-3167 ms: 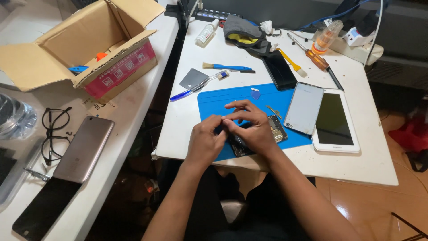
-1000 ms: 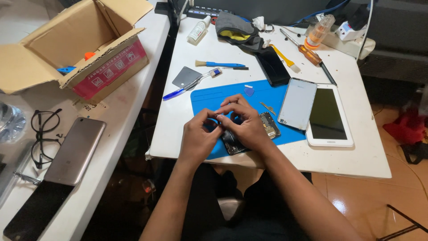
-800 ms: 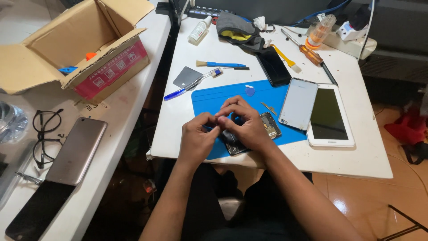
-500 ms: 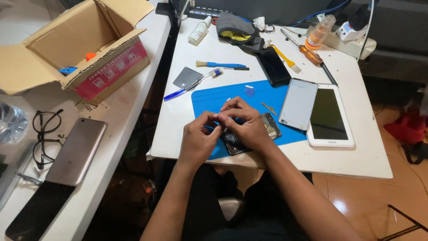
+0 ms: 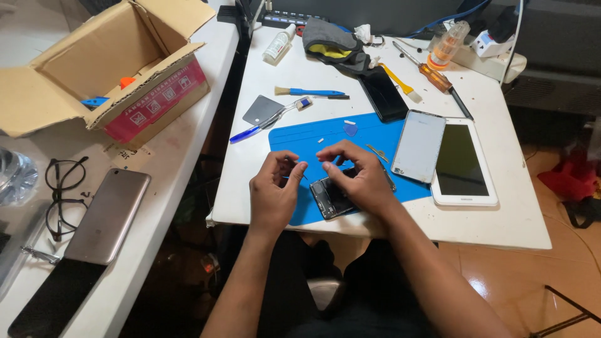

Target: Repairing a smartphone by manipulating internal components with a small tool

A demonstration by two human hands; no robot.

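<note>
Both hands are over the near edge of the white table [image 5: 375,225]; the left hand [image 5: 275,194] is curled, thumb and forefinger pinched narrow, though whether something tiny sits between them I cannot tell; the right hand [image 5: 357,178] arches over the opened phone [image 5: 332,197], fingertips pressed down on its upper end, holding it against the blue work mat [image 5: 313,134]; the phone lies dark and bare-backed at the mat's near edge, tilted a little, close to the table's front edge.

Out from there: a silver phone back [image 5: 418,145] lies half on the mat's right side, touching a white tablet [image 5: 463,164] towards the right edge; a black phone [image 5: 383,94] sits past the mat's far edge; a blue-handled brush [image 5: 310,92] and a grey square plate [image 5: 263,111] lie towards the far left corner; a yellow-handled screwdriver [image 5: 433,72] and a grey cloth [image 5: 328,40] crowd the far edge.

To the left, a second white counter [image 5: 169,156]; an open cardboard box [image 5: 106,69] stands on it, with spectacles [image 5: 62,194] and a rose-gold phone [image 5: 107,216] nearer its front; below the table, orange-brown floor tiles [image 5: 513,275] show on the right.
</note>
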